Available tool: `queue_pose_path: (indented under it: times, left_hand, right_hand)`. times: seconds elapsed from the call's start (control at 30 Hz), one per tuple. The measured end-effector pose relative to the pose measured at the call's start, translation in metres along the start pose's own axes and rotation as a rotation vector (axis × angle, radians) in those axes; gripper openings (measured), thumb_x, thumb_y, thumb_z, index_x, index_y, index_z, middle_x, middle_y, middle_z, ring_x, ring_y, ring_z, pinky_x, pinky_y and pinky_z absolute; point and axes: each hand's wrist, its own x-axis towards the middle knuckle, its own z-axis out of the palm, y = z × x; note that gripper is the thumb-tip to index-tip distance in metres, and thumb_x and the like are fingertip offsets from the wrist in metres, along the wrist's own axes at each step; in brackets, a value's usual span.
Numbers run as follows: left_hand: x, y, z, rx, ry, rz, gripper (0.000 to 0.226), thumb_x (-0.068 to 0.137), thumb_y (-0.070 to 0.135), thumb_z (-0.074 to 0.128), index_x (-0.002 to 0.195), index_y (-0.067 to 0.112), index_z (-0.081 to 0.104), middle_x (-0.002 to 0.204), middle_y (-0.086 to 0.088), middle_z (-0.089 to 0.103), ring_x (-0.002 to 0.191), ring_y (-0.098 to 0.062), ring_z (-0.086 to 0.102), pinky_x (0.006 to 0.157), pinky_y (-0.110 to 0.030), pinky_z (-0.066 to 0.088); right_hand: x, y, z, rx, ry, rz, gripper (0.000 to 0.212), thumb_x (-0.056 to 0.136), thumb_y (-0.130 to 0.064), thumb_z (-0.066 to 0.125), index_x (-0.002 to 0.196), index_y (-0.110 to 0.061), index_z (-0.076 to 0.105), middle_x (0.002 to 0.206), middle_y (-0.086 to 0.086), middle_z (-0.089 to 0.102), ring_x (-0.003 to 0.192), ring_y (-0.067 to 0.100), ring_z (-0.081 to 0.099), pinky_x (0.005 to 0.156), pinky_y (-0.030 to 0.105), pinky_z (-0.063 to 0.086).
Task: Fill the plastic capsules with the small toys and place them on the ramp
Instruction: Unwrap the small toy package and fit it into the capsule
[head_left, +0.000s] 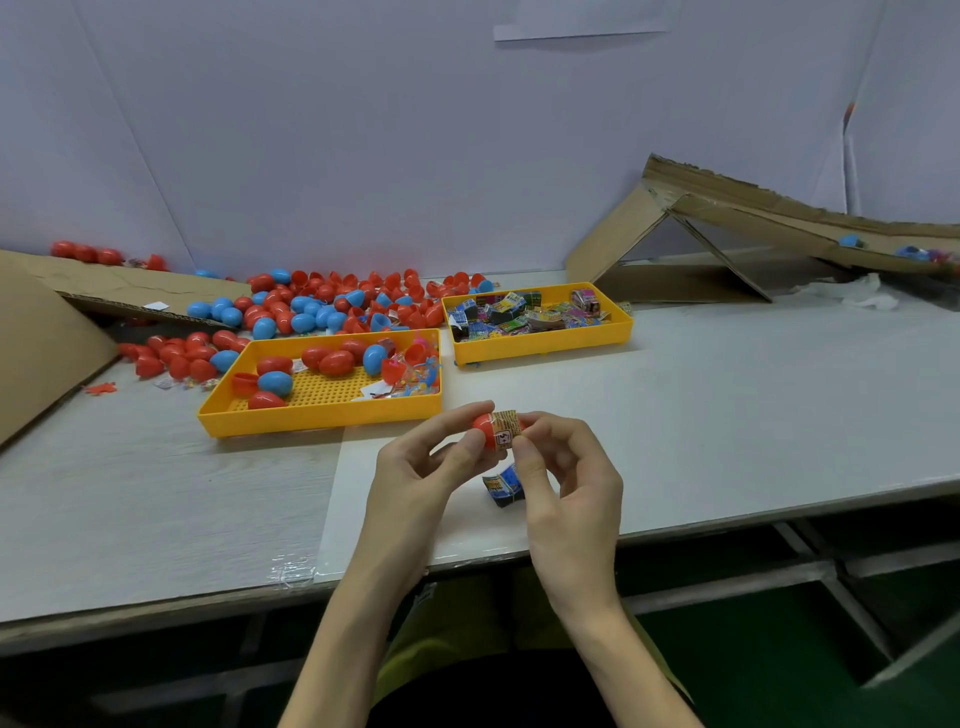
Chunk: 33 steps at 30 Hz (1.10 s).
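Above the bench (727, 410), the left hand (421, 460) pinches a red capsule (484, 427) while the right hand (566, 480) pinches a toy packet (506, 423) at its mouth; the packet's print is unreadable. One blue packet (503, 486) lies half-hidden beneath the right hand. Behind sit two yellow trays, the capsule tray (322, 417) and the toy tray (540, 352). The cardboard ramp (727, 218) is cut off at right.

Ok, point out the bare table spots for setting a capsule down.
Bare table lies right of the right hand, between the toy tray and the cardboard ramp; also front left, before the capsule tray. Behind the trays, loose capsules crowd it.
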Motion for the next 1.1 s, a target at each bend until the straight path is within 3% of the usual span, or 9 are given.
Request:
queue_pose_path:
  times: [0.17,0.3,0.37,0.47,1.1]
  left_hand:
    - [0.0,-0.0009,-0.0005,0.004,-0.021,-0.002,0.029,0.09,0.023,0.065,0.117,0.024,0.075,0.112,-0.003,0.075,0.106,-0.022,0.072,0.088,-0.028,0.058]
    - [0.0004,-0.0025,-0.0009,0.023,-0.001,-0.006,0.027,0.095,0.011,0.061,0.118,0.019,0.074,0.111,-0.003,0.076,0.103,-0.022,0.073,0.087,-0.027,0.058]
    - [0.0006,-0.0026,0.0,0.03,0.012,-0.01,0.026,0.093,0.017,0.064,0.117,0.02,0.074,0.11,-0.002,0.076,0.101,-0.021,0.074,0.085,-0.025,0.058]
    - [0.0005,-0.0017,0.0012,0.021,0.058,-0.004,0.03,0.084,0.028,0.068,0.113,0.02,0.075,0.107,-0.003,0.077,0.099,-0.022,0.074,0.083,-0.025,0.058]
    - [0.0013,-0.0022,0.0006,0.071,0.131,0.027,0.029,0.082,0.03,0.073,0.106,0.014,0.072,0.1,-0.002,0.076,0.092,-0.02,0.075,0.081,-0.026,0.059]
  right_hand:
    - [0.0006,-0.0039,0.0001,-0.045,-0.001,-0.033,0.004,0.086,-0.026,0.066,0.09,-0.024,0.065,0.128,-0.018,0.061,0.115,0.011,0.062,0.092,0.023,0.053]
    - [-0.0013,-0.0024,0.0006,-0.005,-0.017,-0.036,0.007,0.087,-0.022,0.067,0.091,-0.027,0.065,0.104,-0.016,0.07,0.1,0.014,0.069,0.086,0.03,0.058]
    - [-0.0022,-0.0011,0.0009,0.008,0.012,-0.037,0.009,0.088,-0.019,0.068,0.093,-0.025,0.066,0.101,-0.014,0.071,0.097,0.016,0.07,0.084,0.029,0.059]
    - [-0.0026,-0.0004,0.002,0.018,0.062,-0.038,0.009,0.088,-0.02,0.068,0.093,-0.028,0.066,0.1,-0.014,0.071,0.096,0.017,0.07,0.082,0.03,0.059]
    - [0.0019,-0.0027,-0.0011,0.025,-0.022,0.032,0.006,0.085,-0.028,0.067,0.089,-0.024,0.07,0.113,-0.01,0.068,0.107,0.018,0.067,0.088,0.036,0.058]
